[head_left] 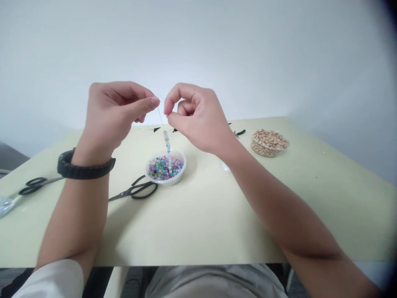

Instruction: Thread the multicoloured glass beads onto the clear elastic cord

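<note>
My left hand (pixel 120 107) pinches a thin clear string (pixel 160 114) between thumb and forefinger, above the table. From it hangs a strand of threaded beads (pixel 167 141) in pale blue, pink and green, its lower end reaching down to the bead bowl. Close by on the right, my right hand (pixel 195 111) is closed in a pinch at the looped end of the string. Below both hands stands a white bowl (pixel 183 169), filled with small loose beads (pixel 161 169) in purple, green, teal and clear tones.
Black-handled scissors (pixel 144 190) lie against the bowl's front left; a second pair (pixel 35 184) lies at the far left beside a clear plastic bag (pixel 5 205). At the right stands a tub of tan beads (pixel 269 142). Partly hidden pliers (pixel 240 133) lie behind my right forearm.
</note>
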`<state>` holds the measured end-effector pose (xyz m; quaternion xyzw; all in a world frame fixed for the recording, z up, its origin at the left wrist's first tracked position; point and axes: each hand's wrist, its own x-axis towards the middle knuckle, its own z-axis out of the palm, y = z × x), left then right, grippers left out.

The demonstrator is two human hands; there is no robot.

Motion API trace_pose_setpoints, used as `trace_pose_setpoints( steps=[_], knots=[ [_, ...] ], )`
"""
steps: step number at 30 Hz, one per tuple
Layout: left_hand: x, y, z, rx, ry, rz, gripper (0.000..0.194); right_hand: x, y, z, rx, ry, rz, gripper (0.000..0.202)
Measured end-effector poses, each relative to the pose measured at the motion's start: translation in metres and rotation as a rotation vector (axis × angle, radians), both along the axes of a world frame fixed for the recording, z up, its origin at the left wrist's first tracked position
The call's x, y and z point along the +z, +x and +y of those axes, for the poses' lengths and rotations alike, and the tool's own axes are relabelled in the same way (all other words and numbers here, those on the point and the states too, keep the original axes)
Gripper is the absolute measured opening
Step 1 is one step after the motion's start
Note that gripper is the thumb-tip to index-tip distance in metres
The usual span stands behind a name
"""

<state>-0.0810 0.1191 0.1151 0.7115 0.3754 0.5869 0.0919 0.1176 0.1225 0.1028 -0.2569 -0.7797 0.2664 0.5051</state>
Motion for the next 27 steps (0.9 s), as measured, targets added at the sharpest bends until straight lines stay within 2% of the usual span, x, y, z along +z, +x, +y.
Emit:
trace_pose_setpoints(
  steps=[3, 6, 11, 16, 23, 27],
  knots=[
    [0.000, 0.000, 0.000, -0.005, 0.004, -0.010, 0.011, 0.004, -0.001, -0.006, 0.034, -0.013, -0.104, 0.014],
    [0.000, 0.002, -0.001, -0.018, 0.008, -0.016, 0.012, 0.003, -0.002, -0.005, 0.007, -0.050, -0.194, 0.015],
    [-0.001, 0.004, -0.002, -0.031, -0.002, -0.025, 0.012, -0.008, -0.007, 0.005, -0.075, -0.068, -0.284, 0.007],
    [-0.002, 0.002, 0.000, -0.030, -0.007, -0.035, 0.010, -0.017, -0.012, 0.014, -0.095, -0.006, -0.340, 0.014],
    [-0.001, -0.002, 0.001, -0.051, -0.055, 0.030, 0.005, -0.012, -0.011, 0.013, -0.135, -0.006, -0.236, 0.019],
    [-0.002, -0.006, 0.001, -0.070, -0.141, 0.127, 0.021, -0.009, -0.009, 0.012, -0.136, -0.012, -0.123, 0.023]
  ],
)
